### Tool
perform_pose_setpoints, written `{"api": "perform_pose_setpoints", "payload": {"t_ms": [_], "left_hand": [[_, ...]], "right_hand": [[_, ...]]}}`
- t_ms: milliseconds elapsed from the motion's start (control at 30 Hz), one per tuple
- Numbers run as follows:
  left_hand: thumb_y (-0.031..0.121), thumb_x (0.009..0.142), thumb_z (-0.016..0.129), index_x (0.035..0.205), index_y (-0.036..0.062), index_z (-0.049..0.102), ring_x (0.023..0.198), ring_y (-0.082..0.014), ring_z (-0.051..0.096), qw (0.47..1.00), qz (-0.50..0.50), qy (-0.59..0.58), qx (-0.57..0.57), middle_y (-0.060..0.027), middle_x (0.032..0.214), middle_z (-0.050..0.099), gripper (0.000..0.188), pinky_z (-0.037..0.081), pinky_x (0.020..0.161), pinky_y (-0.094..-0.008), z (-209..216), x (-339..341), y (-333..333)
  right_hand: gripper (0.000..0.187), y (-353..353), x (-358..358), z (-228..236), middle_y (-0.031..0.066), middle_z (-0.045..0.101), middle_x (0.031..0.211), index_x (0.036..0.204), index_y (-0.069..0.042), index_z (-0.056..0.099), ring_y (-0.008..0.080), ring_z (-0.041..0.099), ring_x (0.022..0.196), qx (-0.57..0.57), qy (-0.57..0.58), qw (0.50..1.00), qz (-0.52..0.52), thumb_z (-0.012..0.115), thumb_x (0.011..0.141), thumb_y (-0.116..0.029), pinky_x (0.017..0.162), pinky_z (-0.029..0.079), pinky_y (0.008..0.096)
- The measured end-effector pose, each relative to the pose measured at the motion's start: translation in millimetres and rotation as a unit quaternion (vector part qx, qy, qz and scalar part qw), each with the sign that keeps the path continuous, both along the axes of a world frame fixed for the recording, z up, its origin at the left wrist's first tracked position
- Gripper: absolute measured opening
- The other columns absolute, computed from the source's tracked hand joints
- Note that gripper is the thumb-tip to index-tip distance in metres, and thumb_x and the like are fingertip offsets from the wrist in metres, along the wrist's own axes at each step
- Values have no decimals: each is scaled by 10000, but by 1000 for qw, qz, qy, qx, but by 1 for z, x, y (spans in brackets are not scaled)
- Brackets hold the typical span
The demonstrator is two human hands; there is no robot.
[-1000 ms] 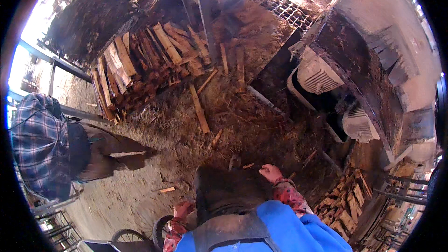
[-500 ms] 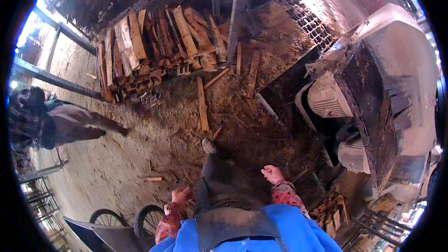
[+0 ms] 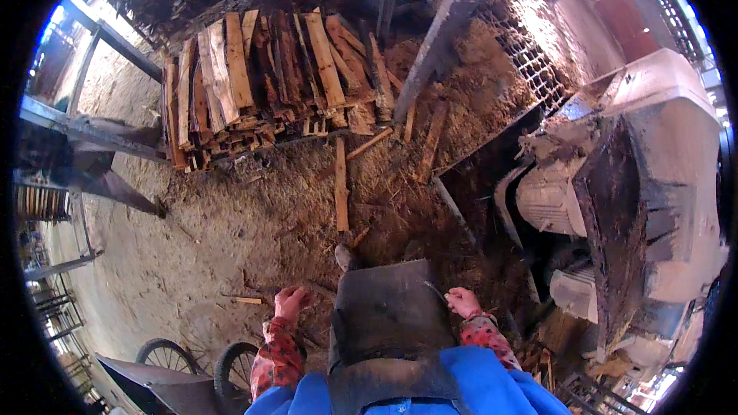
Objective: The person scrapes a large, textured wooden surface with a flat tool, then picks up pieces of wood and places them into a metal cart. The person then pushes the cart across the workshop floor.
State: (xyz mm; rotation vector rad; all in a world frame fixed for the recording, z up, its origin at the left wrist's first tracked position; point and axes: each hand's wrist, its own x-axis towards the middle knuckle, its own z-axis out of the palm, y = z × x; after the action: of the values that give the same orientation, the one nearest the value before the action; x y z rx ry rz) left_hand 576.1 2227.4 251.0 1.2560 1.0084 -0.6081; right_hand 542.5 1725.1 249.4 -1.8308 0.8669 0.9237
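My left hand (image 3: 292,303) hangs beside my left thigh, fingers loosely curled with no object visible in them. On the other side, my right hand (image 3: 463,303) is also curled, close to the edge of the dark apron (image 3: 396,307). A thin strip or cord by the apron's edge runs toward its fingers; whether they touch it I cannot make out. Both forearms wear red patterned sleeves. Ahead of my foot a long wood slat (image 3: 341,188) lies on the dirt floor, and beyond it is a large stack of split wood (image 3: 254,81).
A big dusty machine (image 3: 665,161) stands at the right, near a metal post (image 3: 434,38). A wheeled cart (image 3: 165,388) is at the lower left. Another person (image 3: 100,157) walks by a rail at the left. Loose slats (image 3: 432,142) lie beside the stack.
The view has shifted slightly. My left hand has come forward a little and the apron has swung up in front of my leg. The other person has moved farther left and away.
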Motion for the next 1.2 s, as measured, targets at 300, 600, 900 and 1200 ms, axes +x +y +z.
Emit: {"api": "perform_pose_setpoints", "payload": {"t_ms": [300,600,900,1200], "left_hand": [[148,838,625,925,-52,620,667,-186,655,981,187,36,24,-113,819,671,217,548,595,-290,-7,-51,-40],[133,877,599,1083,-47,552,762,-218,664,966,258,13,24,-139,927,657,278,552,645,-307,35,-52,-189],[166,881,597,1058,-70,569,805,-195,654,979,206,-4,-12,-132,925,658,296,529,694,-299,-2,-15,-230],[143,854,612,1067,-77,561,726,-166,639,978,197,-51,40,-111,849,656,311,529,646,-275,-110,-10,-157]], "right_hand": [[446,-27,122,-64,119,663,906,1099,20,598,179,625,804,-10,-71,968,239,679,804,-304,699,501,312],[470,-33,272,-42,186,657,1014,1078,15,618,309,630,959,4,-89,930,356,664,771,-338,833,494,366],[477,-107,273,-54,158,670,915,1068,30,609,244,645,850,-81,-81,939,323,692,763,-327,771,501,337],[484,-56,236,-112,182,658,988,1105,4,608,283,638,928,-52,-44,910,408,682,783,-350,811,502,354]]}}
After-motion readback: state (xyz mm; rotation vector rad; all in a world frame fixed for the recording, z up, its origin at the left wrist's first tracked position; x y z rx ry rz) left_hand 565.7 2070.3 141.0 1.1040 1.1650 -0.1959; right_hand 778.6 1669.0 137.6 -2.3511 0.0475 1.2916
